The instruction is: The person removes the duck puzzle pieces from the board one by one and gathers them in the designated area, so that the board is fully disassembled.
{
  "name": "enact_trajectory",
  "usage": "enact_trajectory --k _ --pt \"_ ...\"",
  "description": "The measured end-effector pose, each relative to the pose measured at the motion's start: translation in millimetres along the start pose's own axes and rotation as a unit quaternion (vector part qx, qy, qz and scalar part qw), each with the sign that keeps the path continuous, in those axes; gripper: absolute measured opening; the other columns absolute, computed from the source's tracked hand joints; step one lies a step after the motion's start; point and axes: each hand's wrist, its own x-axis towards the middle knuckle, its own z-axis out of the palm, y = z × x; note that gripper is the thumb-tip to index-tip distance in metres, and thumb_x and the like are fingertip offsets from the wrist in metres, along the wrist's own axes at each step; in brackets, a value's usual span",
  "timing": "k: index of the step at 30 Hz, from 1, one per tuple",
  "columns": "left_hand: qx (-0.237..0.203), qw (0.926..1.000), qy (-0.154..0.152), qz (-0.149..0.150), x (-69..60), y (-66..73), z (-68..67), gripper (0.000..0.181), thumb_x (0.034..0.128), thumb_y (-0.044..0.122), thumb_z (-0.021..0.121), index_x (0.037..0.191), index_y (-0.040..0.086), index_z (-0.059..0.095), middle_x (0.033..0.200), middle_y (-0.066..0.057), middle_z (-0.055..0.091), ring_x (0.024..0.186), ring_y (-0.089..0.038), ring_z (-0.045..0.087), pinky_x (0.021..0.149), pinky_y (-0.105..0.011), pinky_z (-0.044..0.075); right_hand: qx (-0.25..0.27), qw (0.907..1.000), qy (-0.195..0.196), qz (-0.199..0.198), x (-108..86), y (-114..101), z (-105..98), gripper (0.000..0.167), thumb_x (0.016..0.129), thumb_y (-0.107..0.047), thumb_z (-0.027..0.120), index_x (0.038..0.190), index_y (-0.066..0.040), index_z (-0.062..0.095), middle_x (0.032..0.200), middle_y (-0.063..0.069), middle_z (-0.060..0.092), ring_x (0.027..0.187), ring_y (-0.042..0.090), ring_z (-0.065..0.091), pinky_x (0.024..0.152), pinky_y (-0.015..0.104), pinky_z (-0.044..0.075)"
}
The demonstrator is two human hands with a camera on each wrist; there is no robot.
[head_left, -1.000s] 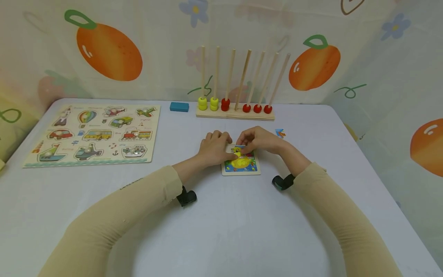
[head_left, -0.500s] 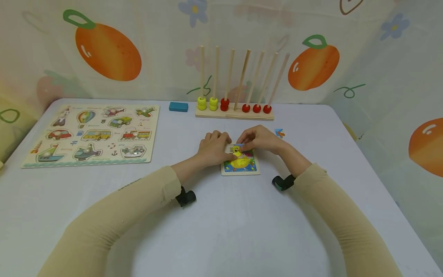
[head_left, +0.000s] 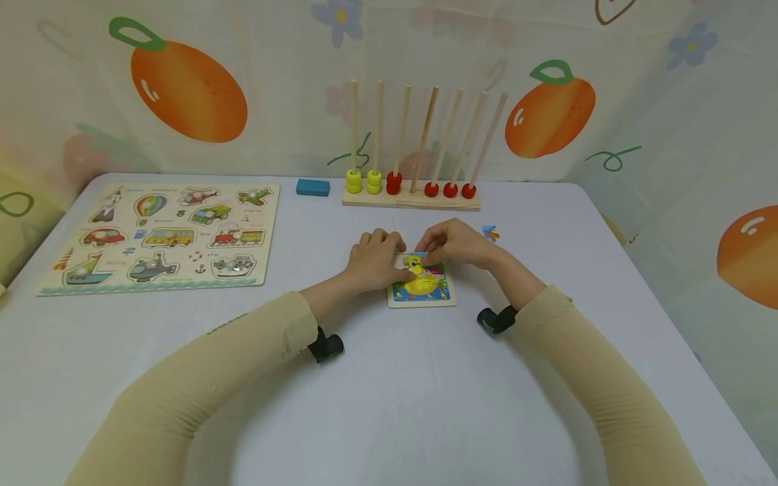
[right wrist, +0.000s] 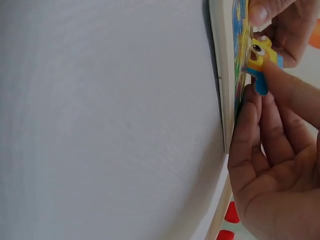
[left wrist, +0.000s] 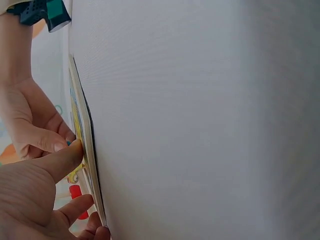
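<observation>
Fingers (right wrist: 245, 127) pinching puzzle piece (right wrist: 256, 59) (right hand (head_left: 454, 244)), arms (head_left: 200, 378) angled inward.

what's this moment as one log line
left hand: holds duck puzzle | right hand: pinches yellow-blue piece | blue-orange piece: on table

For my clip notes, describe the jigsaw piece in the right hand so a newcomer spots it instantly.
On the white table is a duck puzzle. Over its face, the right hand's grip holds a jigsaw piece. Unlike the pieces flat in the puzzle, it is raised, showing one large eye on yellow and a blue tab.
</observation>
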Motion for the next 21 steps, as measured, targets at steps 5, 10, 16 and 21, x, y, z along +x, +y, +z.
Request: enact_trajectory --k 5,10,16,21 --pt "0.003 1.0 0.0 0.001 0.2 -0.2 0.3 0.054 0.0865 0.043 0.072 0.128 0.013 0.056 0.137 -0.016 0.049 0.127 -0.034 0.041 0.106 -0.05 0.038 0.037 0.9989 -0.027 -0.008 -0.4 2.7 -2.0 0.018 0.082 -0.008 0.075 0.099 -0.004 0.073 0.085 -0.005 0.072 0.085 0.017 0.061 0.085 0.029 0.048" --pt "0.004 1.0 -0.001 0.0 -0.2 0.6 -0.6 0.055 0.0862 0.044 0.072 0.128 0.013 0.056 0.138 -0.016 0.049 0.128 -0.035 0.041 0.106 -0.05 0.037 0.038 0.9988 -0.03 -0.009 -0.1 3.0 -2.5 0.019 0.087 -0.013 0.071 0.104 -0.003 0.072 0.085 -0.004 0.068 0.087 0.018 0.057 0.084 0.028 0.046" --pt "0.004 1.0 -0.002 -0.001 0.4 0.0 -0.1 0.056 0.0861 0.045 0.072 0.128 0.013 0.055 0.138 -0.015 0.048 0.128 -0.035 0.04 0.106 -0.05 0.038 0.015 0.9996 -0.024 -0.004 0.8 0.8 -1.6 0.02 0.092 -0.014 0.067 0.109 -0.003 0.069 0.09 0.0 0.065 0.091 0.019 0.055 0.084 0.025 0.047" --pt "0.004 1.0 -0.003 -0.001 0.2 0.1 -0.2 0.055 0.0861 0.045 0.072 0.128 0.013 0.055 0.138 -0.015 0.048 0.127 -0.034 0.04 0.106 -0.05 0.037 0.011 0.9998 -0.017 0.005 2.4 -0.1 0.0 0.021 0.093 -0.014 0.066 0.109 -0.002 0.069 0.09 0.001 0.065 0.09 0.018 0.055 0.083 0.023 0.047"
